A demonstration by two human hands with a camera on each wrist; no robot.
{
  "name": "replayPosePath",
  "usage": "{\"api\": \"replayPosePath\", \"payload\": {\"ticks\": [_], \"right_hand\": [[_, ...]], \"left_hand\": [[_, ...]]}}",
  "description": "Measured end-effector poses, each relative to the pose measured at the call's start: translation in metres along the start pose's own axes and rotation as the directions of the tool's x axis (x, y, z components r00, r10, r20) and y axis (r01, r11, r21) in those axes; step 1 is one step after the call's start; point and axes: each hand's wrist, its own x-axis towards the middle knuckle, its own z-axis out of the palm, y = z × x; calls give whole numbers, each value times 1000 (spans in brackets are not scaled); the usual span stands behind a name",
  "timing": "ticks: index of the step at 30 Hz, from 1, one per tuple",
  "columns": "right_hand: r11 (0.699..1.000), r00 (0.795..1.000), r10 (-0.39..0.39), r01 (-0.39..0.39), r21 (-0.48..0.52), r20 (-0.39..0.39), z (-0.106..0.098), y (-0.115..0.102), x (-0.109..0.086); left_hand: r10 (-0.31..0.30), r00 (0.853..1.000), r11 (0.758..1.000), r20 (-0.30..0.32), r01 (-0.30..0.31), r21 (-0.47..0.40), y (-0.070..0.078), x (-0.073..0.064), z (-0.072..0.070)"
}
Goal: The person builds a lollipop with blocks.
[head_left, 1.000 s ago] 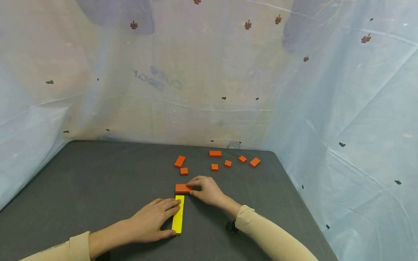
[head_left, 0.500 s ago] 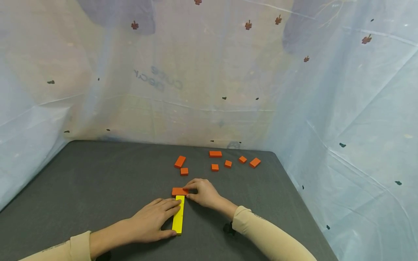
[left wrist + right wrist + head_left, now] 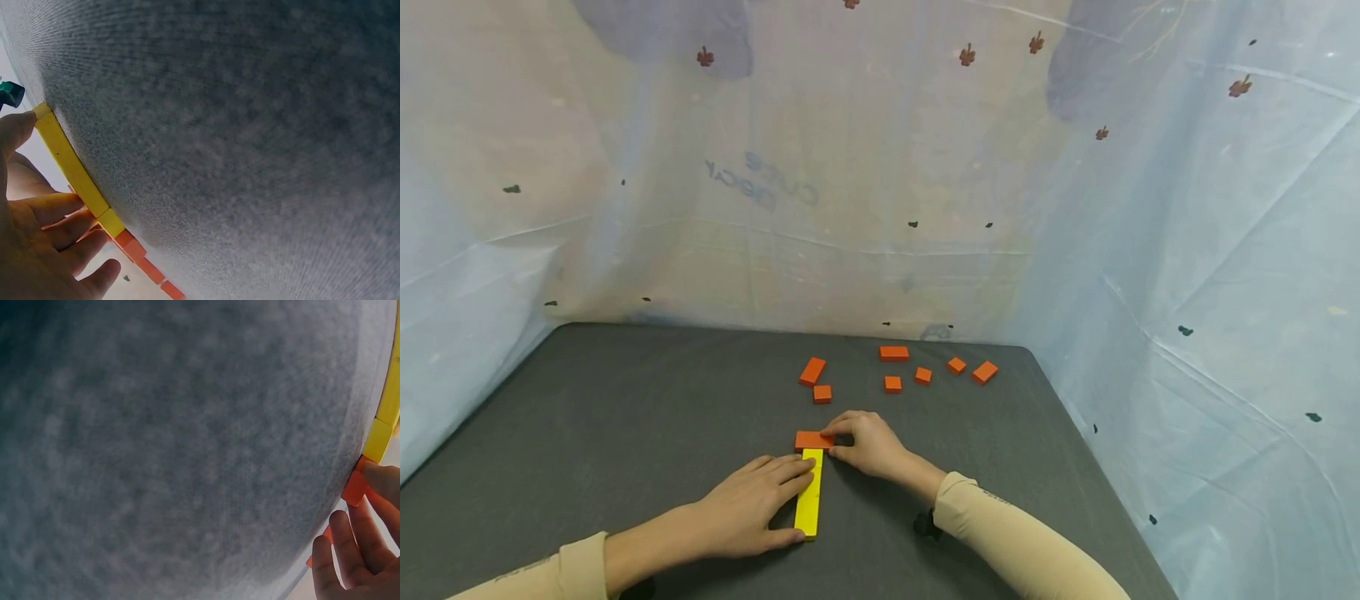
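A long yellow strip of blocks (image 3: 807, 504) lies flat on the dark table; the wrist views show a seam across it. My left hand (image 3: 748, 510) rests along its left side, fingertips on the far part and thumb at the near end. In the left wrist view, that hand's fingers (image 3: 59, 234) look fairly straight. An orange rectangular block (image 3: 808, 440) lies crosswise at the strip's far end, touching it. My right hand (image 3: 871, 444) pinches the block's right end between thumb and fingers. The right wrist view shows the thumb against the orange block (image 3: 355, 487).
Beyond the hands, several loose orange blocks lie flat: a rectangle (image 3: 812, 371) and a square (image 3: 822, 394) nearest, a rectangle (image 3: 894, 353) and others to the right. Patterned translucent sheeting (image 3: 820, 275) hangs behind the table (image 3: 625, 417) and at its sides.
My right hand has slid the orange block slightly left and toward me, closing the gap to the yellow strip. Over the last half second it stays put. The left hand keeps its place.
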Motion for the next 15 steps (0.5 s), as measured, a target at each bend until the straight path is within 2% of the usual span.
{"api": "replayPosePath", "payload": {"ticks": [11, 15], "right_hand": [[1000, 1000, 0, 0, -5, 6, -3, -3, 0], [999, 1000, 5, -4, 39, -3, -5, -2, 1]], "left_hand": [[-6, 1000, 1000, 11, 6, 1, 0, -1, 0], [-1, 1000, 1000, 4, 1, 5, 0, -2, 0]]}}
